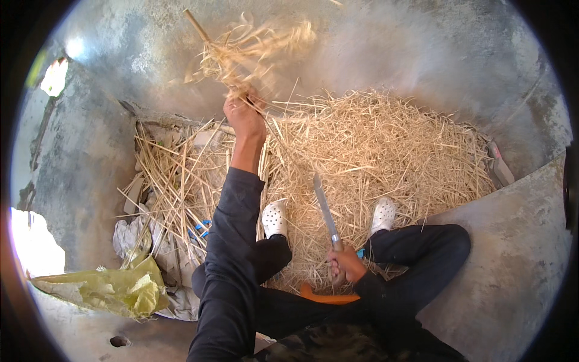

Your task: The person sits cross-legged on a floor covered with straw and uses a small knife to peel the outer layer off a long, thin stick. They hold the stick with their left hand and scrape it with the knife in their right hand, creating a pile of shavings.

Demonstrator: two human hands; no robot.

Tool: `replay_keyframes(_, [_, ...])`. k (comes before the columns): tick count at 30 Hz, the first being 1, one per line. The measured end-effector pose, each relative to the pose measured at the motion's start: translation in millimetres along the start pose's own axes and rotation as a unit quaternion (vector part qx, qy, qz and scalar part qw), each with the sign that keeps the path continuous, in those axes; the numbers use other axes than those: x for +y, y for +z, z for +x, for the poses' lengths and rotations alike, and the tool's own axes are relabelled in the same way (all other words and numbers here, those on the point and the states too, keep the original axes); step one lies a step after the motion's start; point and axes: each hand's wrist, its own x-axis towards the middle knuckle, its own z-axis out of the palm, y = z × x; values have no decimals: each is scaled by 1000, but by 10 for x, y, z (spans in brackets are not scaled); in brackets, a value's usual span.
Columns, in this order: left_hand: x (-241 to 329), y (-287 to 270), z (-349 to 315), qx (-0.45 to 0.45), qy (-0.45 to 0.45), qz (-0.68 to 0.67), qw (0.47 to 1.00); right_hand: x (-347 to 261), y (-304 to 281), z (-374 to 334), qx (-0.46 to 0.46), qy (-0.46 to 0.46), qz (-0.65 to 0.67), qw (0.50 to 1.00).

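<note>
My left hand (245,116) is raised at the far side, its fingers wrapped round a bunch of dry straw (244,60). The bunch's leafy upper part is smeared by motion, and a thicker stalk sticks out at its upper left. Low and right of the middle, my right hand (347,264) grips a long knife (326,210) by its handle. The blade points away from me, over a broad heap of chopped straw (386,151), apart from the bunch.
My white clogs (275,218) rest in the straw. Long loose stalks (181,175) lie at the left, beside a yellow-green sack (114,289) and whitish cloth. Grey concrete walls (422,54) enclose the heap. An orange curved object (325,297) lies between my legs.
</note>
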Motion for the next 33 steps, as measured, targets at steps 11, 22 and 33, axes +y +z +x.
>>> replay_keyframes(11, [1,36,-132,-15,43,83,996,-622,795,-760,37,-265,-2,964])
replay_keyframes(22, [-176,122,-69,-42,87,100,990,-116,595,997,215,-532,-370,731])
replay_keyframes(33, [-116,-55,-54,-38,84,46,995,-60,737,923,185,-312,-325,874])
